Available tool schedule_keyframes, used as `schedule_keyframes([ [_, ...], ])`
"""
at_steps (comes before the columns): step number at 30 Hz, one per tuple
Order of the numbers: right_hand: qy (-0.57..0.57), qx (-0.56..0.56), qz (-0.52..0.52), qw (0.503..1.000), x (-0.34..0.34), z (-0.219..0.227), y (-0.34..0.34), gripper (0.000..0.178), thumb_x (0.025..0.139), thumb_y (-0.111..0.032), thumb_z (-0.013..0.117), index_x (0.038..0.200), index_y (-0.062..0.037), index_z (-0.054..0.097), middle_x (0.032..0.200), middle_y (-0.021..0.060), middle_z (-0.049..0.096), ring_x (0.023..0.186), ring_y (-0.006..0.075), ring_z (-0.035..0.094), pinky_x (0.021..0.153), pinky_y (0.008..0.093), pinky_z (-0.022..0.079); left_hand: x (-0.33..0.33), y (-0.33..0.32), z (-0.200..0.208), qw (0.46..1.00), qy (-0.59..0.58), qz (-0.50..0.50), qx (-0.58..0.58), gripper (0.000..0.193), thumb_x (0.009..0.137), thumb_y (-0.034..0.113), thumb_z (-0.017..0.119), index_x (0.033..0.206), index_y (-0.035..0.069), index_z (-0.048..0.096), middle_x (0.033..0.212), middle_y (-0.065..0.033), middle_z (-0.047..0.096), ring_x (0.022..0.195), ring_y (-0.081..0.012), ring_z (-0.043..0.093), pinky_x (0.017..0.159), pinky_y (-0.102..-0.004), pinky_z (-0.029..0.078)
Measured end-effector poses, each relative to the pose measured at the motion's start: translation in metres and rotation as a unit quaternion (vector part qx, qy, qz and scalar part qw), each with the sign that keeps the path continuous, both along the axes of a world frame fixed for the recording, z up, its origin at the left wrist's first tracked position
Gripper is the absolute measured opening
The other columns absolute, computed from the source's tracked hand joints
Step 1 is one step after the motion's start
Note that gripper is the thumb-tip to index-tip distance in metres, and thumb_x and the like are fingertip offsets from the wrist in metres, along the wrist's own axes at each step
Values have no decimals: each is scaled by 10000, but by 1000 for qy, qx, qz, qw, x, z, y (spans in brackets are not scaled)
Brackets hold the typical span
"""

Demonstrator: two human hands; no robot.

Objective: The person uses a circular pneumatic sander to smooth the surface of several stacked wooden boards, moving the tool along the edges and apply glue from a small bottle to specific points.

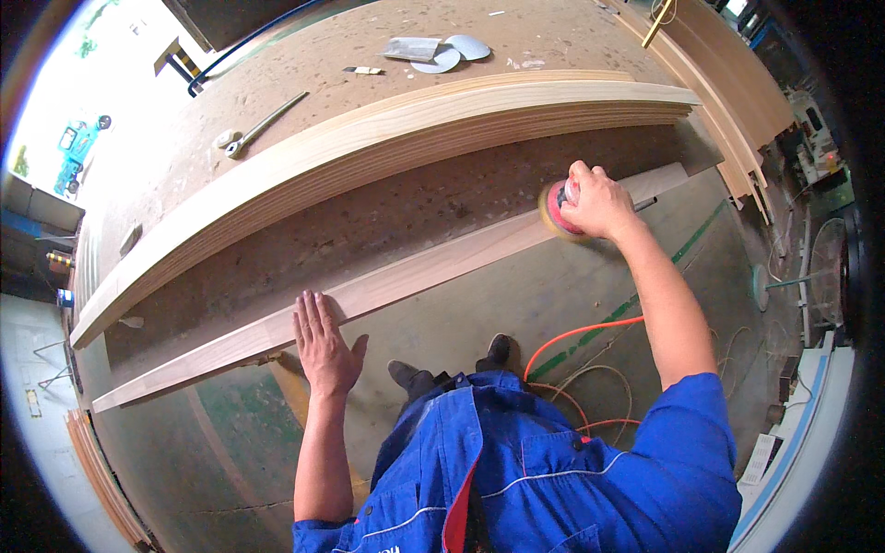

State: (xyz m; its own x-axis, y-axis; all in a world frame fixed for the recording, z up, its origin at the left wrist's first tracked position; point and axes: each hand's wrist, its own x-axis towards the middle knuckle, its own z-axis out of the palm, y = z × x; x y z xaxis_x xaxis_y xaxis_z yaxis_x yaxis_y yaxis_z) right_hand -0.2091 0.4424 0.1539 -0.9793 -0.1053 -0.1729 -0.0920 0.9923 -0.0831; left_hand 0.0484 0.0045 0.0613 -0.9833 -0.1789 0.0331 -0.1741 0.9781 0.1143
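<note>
A long pale wooden board lies along the near edge of the workbench. My left hand rests flat on it left of the middle, fingers together and stretched out, thumb apart. Toward the board's right part, my right hand is wrapped round a red and black orbital sander. The sander's round yellowish pad sits on the board's surface, its rim blurred. Part of the sander's body is hidden under my fingers. A short dark tube sticks out behind my right wrist.
Behind the board lies a long stack of planks. Farther back are sanding discs, a utility knife and a ratchet wrench. An orange hose trails on the floor by my feet. More boards stand at the right.
</note>
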Motion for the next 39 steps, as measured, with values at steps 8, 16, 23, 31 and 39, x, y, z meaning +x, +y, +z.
schedule_keyframes([
  [8,21,-11,-8,1000,-7,-6,17,550,880,-402,734,1322,-129,554,1276,275,666,1157,477,718,995,579,589,0,-1,-5,1000,7,4,-11,1174,836,416,883,1691,-46,225,1776,-251,242,1675,-387,177,1384,-501,128],
  [16,12,-14,25,1000,16,-7,-26,615,905,-472,741,1356,-103,542,1276,290,657,1123,485,738,924,591,621,0,-1,-8,1000,22,0,-1,1165,833,403,886,1687,-47,233,1770,-259,250,1673,-397,179,1382,-512,128],
  [23,0,-40,82,996,54,-1,-105,640,885,-482,772,1350,-102,551,1229,266,654,1066,466,752,875,549,640,4,0,-5,1000,16,12,-6,1170,823,389,890,1683,-62,237,1762,-262,265,1674,-389,176,1385,-510,119],
  [31,4,-102,129,986,94,-6,-177,524,946,-426,724,1298,-69,570,1170,264,654,1018,435,770,850,518,651,-1,4,-2,1000,16,1,0,1180,825,383,883,1697,-43,213,1778,-255,231,1674,-389,171,1389,-494,105],
  [39,4,-93,93,991,65,-1,-115,509,953,-410,710,1326,-90,576,1224,268,642,1028,443,768,880,536,639,0,1,-9,1000,26,-4,-3,1221,784,333,912,1704,-28,194,1791,-230,214,1680,-376,157,1391,-483,100],
])
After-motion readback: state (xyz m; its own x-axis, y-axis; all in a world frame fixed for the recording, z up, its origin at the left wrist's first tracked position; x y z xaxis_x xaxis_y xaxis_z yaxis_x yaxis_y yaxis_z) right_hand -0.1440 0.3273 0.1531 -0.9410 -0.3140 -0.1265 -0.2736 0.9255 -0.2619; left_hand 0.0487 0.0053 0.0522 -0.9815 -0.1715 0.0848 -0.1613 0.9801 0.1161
